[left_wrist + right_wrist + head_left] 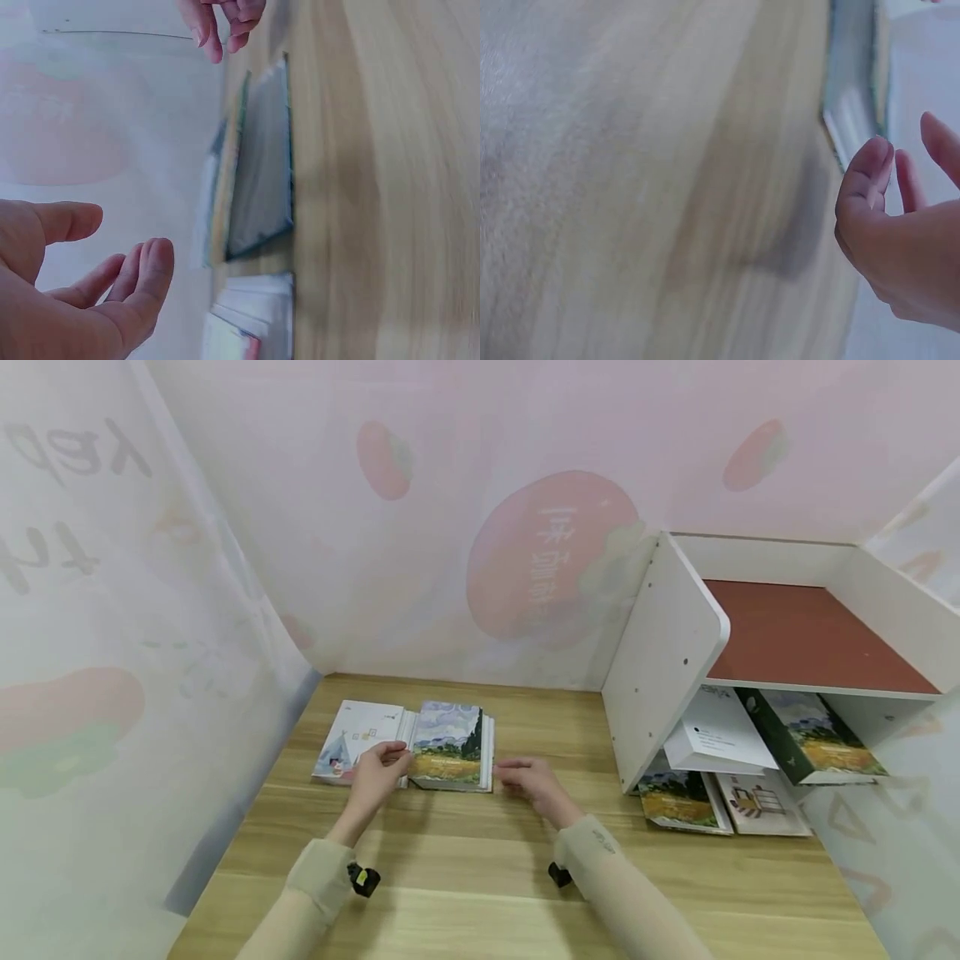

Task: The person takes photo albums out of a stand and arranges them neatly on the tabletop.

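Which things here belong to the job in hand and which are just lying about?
Likely in the job:
left hand
right hand
landscape-cover book between them
white tent-picture book

Seemingly just lying about:
white book in the shelf unit
green-spined landscape book beside it
lower landscape book
furniture-picture book

We see a worktop [465, 897] with light, streaky wood grain and a white shelf unit [652, 668] standing on it. Well to the left of the shelf unit lie a white tent-picture book [360, 735] and, on its side nearer the unit, a landscape-covered book [446, 747]. Inside the shelf unit we make out a thick white book [723, 735] and a dark-spined book [821, 735]; at the unit's foot, a second landscape book [678, 800] and a cream book [761, 808].
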Action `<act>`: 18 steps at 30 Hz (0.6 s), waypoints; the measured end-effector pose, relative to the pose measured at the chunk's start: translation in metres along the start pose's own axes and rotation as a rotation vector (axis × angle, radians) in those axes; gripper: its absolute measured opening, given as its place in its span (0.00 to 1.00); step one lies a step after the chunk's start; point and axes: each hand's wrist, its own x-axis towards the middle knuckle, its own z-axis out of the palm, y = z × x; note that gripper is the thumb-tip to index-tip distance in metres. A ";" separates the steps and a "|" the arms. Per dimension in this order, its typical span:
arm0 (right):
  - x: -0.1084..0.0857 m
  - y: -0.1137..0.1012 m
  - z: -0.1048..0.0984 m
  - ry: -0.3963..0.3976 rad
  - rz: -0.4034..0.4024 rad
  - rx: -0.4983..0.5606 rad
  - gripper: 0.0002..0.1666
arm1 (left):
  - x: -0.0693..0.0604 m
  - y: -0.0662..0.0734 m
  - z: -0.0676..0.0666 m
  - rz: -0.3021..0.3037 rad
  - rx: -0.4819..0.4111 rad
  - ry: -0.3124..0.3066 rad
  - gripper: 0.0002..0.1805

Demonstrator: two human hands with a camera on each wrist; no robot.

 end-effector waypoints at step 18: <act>-0.068 -0.037 -0.034 -0.007 -0.038 0.291 0.25 | -0.058 0.031 0.023 -0.045 -0.321 -0.054 0.22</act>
